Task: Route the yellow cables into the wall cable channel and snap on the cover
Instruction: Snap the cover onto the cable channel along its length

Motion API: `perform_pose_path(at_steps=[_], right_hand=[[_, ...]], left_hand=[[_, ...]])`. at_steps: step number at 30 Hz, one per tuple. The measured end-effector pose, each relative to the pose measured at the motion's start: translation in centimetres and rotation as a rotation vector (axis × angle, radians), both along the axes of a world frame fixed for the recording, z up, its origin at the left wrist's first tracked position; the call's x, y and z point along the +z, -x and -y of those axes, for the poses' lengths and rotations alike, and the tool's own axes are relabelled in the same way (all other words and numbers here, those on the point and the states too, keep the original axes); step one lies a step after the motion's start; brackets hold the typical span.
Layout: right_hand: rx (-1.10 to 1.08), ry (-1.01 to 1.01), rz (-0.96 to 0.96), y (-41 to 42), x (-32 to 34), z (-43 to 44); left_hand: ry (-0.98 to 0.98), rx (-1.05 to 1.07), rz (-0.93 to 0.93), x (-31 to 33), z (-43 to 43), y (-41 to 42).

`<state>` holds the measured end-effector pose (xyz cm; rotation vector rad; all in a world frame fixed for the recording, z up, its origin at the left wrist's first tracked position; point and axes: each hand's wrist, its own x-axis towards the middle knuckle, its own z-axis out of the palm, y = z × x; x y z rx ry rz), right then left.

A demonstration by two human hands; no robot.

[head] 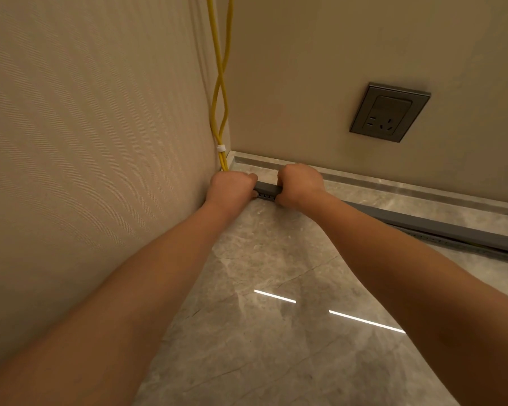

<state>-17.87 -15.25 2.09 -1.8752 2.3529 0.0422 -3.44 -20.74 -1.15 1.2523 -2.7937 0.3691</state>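
Observation:
Two yellow cables (219, 92) hang down the room corner, bound by a white tie (221, 148), and vanish behind my left hand (230, 187). A grey cable channel with its cover (440, 227) runs along the floor by the skirting, from the corner off to the right. My left hand grips the channel's corner end, fingers curled over the cover. My right hand (299, 184) grips the cover a short way to the right. Between my hands a short piece of grey cover (267, 187) shows, with the slotted channel side just below it. Far right, the cover sits slightly raised above the slotted channel.
A grey wall socket (389, 112) sits on the right wall above the marble skirting (393, 183). The striped wallpaper wall (85, 127) stands close on the left. Glossy marble floor (276, 332) spreads below my forearms.

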Motion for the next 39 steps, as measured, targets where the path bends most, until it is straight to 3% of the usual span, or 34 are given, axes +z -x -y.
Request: perform_pose_path(at_steps=[10, 19, 23, 35, 39], right_hand=[[0.05, 0.067, -0.05, 0.0, -1.1, -0.6], [0.047, 0.178, 0.015, -0.9, -2.5, -0.6], [0.063, 0.09, -0.042, -0.6, -1.6, 0.0], [0.123, 0.078, -0.134, -0.7, -1.8, -0.4], [0.11, 0.019, -0.12, -0.4, -1.1, 0.4]], left_hand=[[0.069, -0.055, 0.014, -1.4, -0.5, -0.2], [0.048, -0.033, 0.011, -1.3, -0.4, 0.2], [0.043, -0.045, 0.021, -0.9, -0.2, 0.1], [-0.172, 0.015, -0.005, 1.4, 1.5, 0.5], [-0.122, -0.004, 0.018, 1.1, 1.2, 0.4]])
